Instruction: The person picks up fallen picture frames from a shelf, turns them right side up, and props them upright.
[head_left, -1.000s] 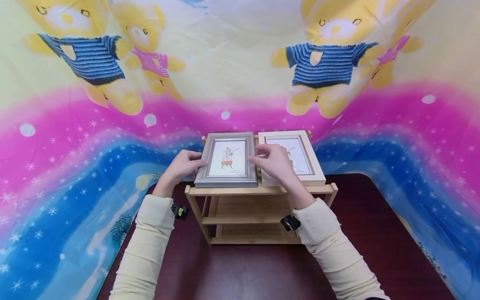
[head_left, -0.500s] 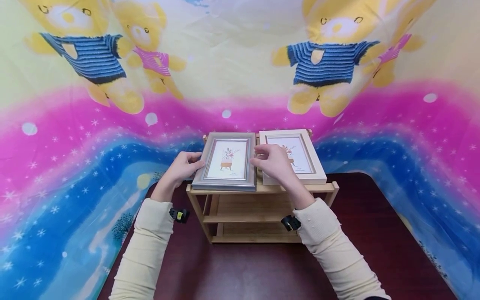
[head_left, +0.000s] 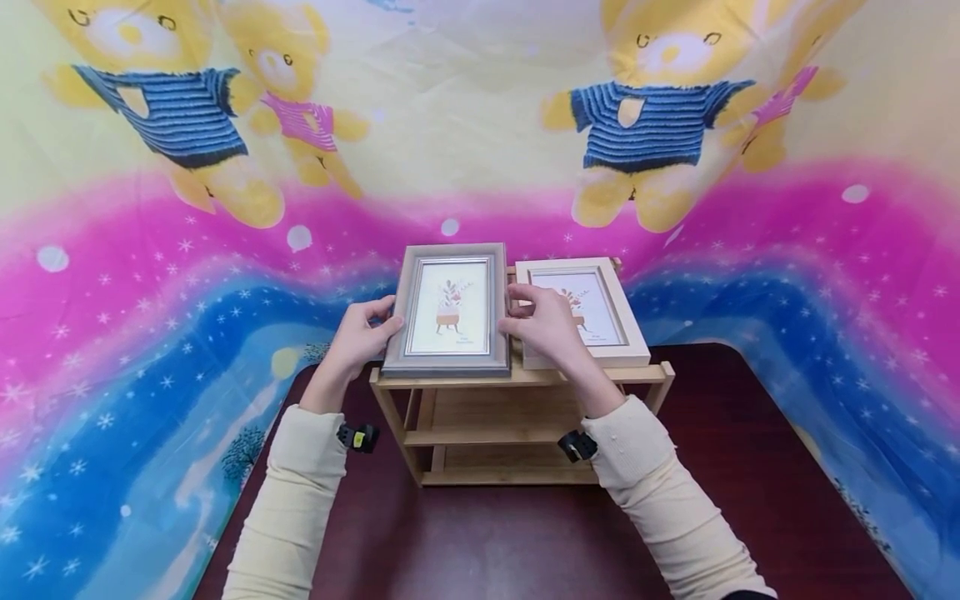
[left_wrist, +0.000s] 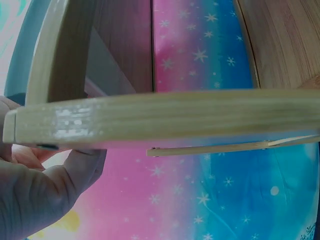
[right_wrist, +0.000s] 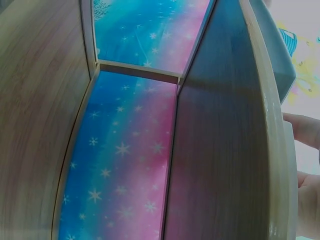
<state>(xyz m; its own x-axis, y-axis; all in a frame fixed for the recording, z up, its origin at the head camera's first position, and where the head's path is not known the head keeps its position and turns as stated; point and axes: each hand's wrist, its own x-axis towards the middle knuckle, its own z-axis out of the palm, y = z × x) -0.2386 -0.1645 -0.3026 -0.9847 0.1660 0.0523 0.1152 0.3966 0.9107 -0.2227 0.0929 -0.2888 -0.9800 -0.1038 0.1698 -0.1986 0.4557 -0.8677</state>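
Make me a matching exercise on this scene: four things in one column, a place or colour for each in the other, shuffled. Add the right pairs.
Things
1. Silver-grey frame
2. Cream-white frame
3. Wooden rack
4. Table

Places and colours
A. Dark red-brown, glossy
B. Lying on the top tier, partly hidden by a hand in the head view
C. Standing upright, pale, with shelves below its top
D. Between the left hand and the right hand, gripped at its sides

Right pairs: 1-D, 2-B, 3-C, 4-A
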